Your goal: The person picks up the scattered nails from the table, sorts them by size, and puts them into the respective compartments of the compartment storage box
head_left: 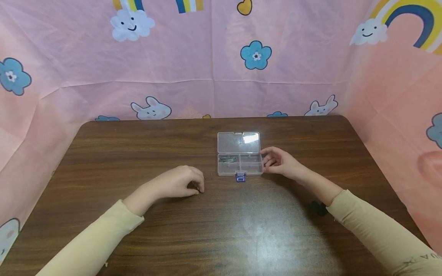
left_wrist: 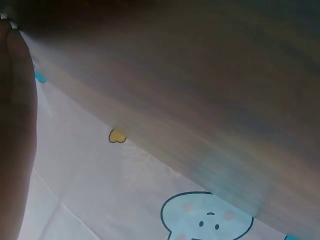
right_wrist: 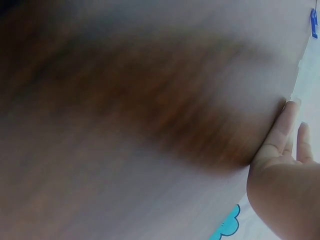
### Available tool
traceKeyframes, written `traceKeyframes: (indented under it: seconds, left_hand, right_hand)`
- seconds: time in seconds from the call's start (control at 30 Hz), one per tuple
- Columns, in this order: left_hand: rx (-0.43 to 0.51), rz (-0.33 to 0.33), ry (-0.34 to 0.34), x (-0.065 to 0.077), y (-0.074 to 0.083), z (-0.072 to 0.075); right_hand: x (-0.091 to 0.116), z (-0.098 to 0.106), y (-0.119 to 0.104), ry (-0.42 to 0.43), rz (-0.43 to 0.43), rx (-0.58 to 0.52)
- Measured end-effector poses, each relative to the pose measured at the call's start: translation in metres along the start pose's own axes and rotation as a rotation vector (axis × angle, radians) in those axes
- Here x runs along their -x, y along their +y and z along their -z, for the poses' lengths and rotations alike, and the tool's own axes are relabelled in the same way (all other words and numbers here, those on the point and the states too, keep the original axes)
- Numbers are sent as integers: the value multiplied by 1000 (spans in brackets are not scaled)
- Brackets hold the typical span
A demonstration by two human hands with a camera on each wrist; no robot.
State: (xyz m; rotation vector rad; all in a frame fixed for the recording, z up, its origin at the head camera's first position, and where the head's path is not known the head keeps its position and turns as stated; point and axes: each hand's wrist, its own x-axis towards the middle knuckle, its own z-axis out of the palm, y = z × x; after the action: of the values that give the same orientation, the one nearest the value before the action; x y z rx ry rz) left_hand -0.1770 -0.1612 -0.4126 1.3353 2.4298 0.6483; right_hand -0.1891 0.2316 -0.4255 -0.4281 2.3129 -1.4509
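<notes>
A clear plastic compartment box [head_left: 251, 174] lies on the table with its lid [head_left: 229, 142] folded back and a blue latch [head_left: 240, 177] at the front. Several thin nails [head_left: 228, 159] fill its back left compartment. At the box's right side, my right hand [head_left: 281, 165] holds the edge, thumb near the front corner and fingers bent along the wall. To the left of the box, my left hand [head_left: 183, 181] pinches a small thin nail [head_left: 199, 196] low over the table. Two more nails [head_left: 211, 175] lie between that hand and the box. Neither wrist view shows the nails.
The brown wooden table [head_left: 165, 245] reaches back to a pink patterned cloth [head_left: 193, 57], which also hangs at both sides. A small dark object [head_left: 318, 208] shows beneath the right forearm. The right wrist view catches the blue latch at its upper right edge.
</notes>
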Motion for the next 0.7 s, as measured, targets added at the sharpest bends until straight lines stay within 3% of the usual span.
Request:
traceKeyframes:
  seconds: [0.2, 0.43, 0.7]
  left_hand:
    - [-74, -22, 5, -1, -1, 0]
    - [-132, -20, 27, -1, 0, -3]
    - [-36, 28, 2, -4, 0, -2]
  right_hand:
    - [0, 1, 1, 0, 27, -4]
    - [-2, 0, 2, 0, -4, -17]
    - [-1, 0, 2, 0, -4, -24]
